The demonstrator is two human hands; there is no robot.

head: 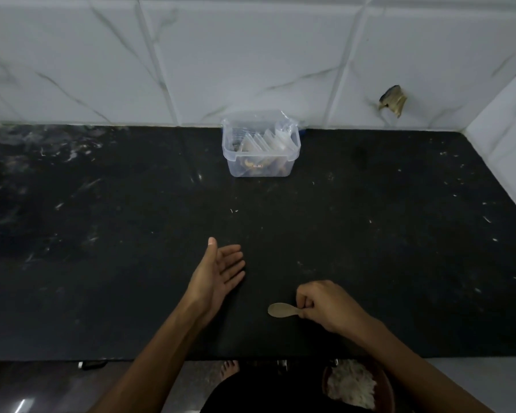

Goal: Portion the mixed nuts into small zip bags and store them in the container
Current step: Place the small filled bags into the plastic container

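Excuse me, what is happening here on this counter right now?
A person stands at a dark counter. The right hand pinches a small spoon by its handle, just above the counter; its bowl looks empty. The left hand is open, palm up, holding nothing. A clear container by the tiled wall already holds several small zip bags with nuts.

a dim black stone countertop [370, 234], speckled pale, meets white marble-veined wall tiles [251, 61] along its far and right edges; dark floor [42, 389] lies below its near edge.
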